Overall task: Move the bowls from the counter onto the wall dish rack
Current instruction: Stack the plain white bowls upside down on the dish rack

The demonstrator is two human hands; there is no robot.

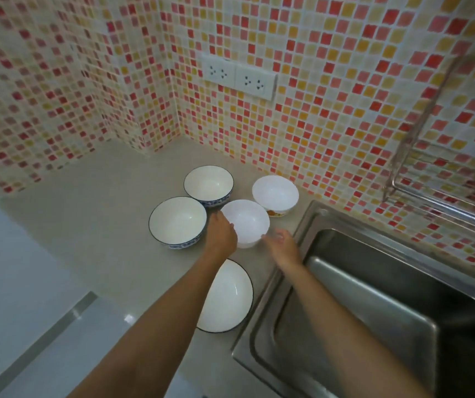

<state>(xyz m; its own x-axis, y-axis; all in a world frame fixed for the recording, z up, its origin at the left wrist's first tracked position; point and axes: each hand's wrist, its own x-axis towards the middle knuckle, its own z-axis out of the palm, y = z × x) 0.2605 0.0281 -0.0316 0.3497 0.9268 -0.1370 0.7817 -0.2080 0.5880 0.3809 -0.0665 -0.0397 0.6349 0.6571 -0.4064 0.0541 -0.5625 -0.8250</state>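
Several white bowls stand on the pale counter (92,225) beside the sink. The plain white bowl (247,219) is in the middle of the group. My left hand (220,235) holds its left rim, fingers curled over the edge. My right hand (283,245) is blurred, fingers apart, just off the bowl's right side and not clearly touching it. Around it are two blue-rimmed bowls (177,221) (209,183), a white bowl with a coloured pattern (275,193) near the wall, and a wide dark-rimmed bowl (230,300) partly hidden under my left forearm. The metal wall dish rack (431,196) hangs at the right.
A steel sink (374,297) fills the lower right, directly under the rack. A double wall socket (240,77) is mounted on the mosaic-tiled wall behind the bowls. The counter's front edge runs along the left, with the floor (15,297) below.
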